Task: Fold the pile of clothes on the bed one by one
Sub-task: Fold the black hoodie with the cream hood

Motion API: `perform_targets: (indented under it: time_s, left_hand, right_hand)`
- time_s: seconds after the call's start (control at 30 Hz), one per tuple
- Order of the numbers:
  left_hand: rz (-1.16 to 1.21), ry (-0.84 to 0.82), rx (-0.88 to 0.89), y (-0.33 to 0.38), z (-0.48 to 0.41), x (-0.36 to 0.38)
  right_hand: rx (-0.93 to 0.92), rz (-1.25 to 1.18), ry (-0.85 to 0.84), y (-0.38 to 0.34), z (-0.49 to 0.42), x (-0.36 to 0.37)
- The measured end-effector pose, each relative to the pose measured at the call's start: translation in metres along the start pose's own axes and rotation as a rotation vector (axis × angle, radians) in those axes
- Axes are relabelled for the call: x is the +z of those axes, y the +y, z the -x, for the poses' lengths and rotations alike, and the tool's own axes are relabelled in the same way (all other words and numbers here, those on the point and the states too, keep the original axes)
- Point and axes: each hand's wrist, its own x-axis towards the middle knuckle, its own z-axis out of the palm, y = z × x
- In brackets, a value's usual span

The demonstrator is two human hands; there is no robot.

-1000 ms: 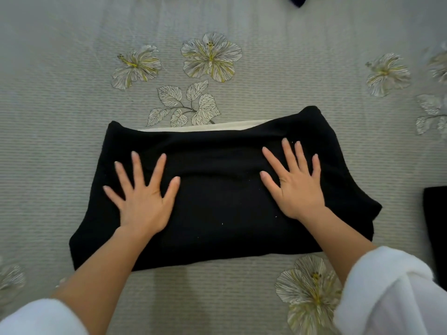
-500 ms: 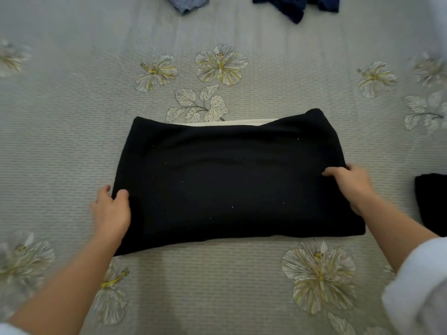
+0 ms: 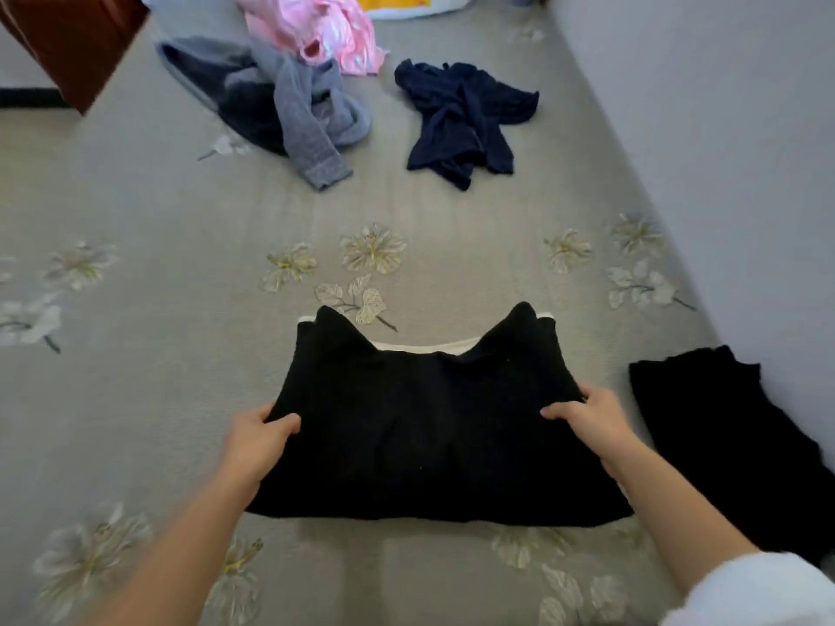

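Note:
A folded black garment (image 3: 424, 426) with a cream inner edge showing along its far side lies in front of me on the grey flowered bedspread (image 3: 158, 273). My left hand (image 3: 260, 438) pinches its left edge, and my right hand (image 3: 592, 417) pinches its right edge; both sides are raised, so the middle sags. Farther back lie unfolded clothes: a grey knit garment (image 3: 289, 106), a navy garment (image 3: 461, 119) and a pink garment (image 3: 321, 29).
A second folded black garment (image 3: 732, 449) lies at the right, next to the pale wall (image 3: 723, 128). A brown wooden piece of furniture (image 3: 68, 38) stands at the far left corner. Something white and yellow (image 3: 397, 4) sits at the bed's far end.
Both hands went from pressing flat on the black garment to gripping its left and right edges and lifting them. My view has tilted up, showing the unfolded clothes at the back.

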Motion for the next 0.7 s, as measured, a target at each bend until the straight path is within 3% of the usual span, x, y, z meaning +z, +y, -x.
perform_targets:
  time_s: [0.33, 0.7]
  left_hand:
    - [-0.104, -0.307, 0.170, 0.093, 0.078, 0.049]
    - [-0.425, -0.565, 0.553, 0.184, 0.180, 0.221]
  right_hand:
    - [0.155, -0.330, 0.204, 0.051, 0.130, -0.102]
    - [0.244, -0.674, 0.529, 0.122, 0.176, -0.165]
